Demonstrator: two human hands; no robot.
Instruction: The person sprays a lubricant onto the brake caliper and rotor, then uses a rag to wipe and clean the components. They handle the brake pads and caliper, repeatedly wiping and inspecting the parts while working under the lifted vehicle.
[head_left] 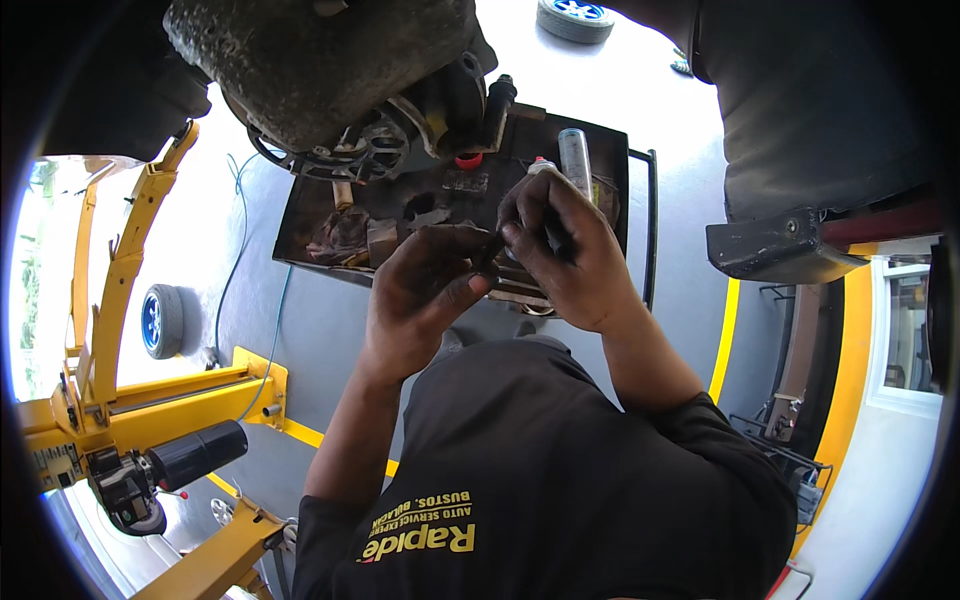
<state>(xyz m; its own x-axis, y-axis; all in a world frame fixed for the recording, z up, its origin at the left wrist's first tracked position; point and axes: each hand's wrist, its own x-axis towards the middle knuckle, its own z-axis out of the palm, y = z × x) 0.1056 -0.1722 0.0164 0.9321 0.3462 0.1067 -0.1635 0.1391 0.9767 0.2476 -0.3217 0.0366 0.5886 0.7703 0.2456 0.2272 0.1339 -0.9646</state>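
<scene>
My left hand [420,295] and my right hand [572,245] meet at their fingertips in front of my chest. Both are smudged dark, with fingers curled and pinching. Between them is something small and dark; its kind cannot be made out. Beneath and beyond the hands stands a dark metal tray cart [330,215]. In it, a silver can [574,155] rises beyond my right hand, beside a red-tipped can top [541,165] partly hidden by that hand. A crumpled rag [343,238] lies on the tray's left side, and a red round cap [468,160] sits near its far side.
A large grimy metal vehicle part [325,75] hangs overhead at the far left, with a pulley-like wheel [385,145] under it. A yellow lift [180,400] with a black motor [198,453] stands at left, near a tire [162,320]. Another tire [577,20] lies at the far side.
</scene>
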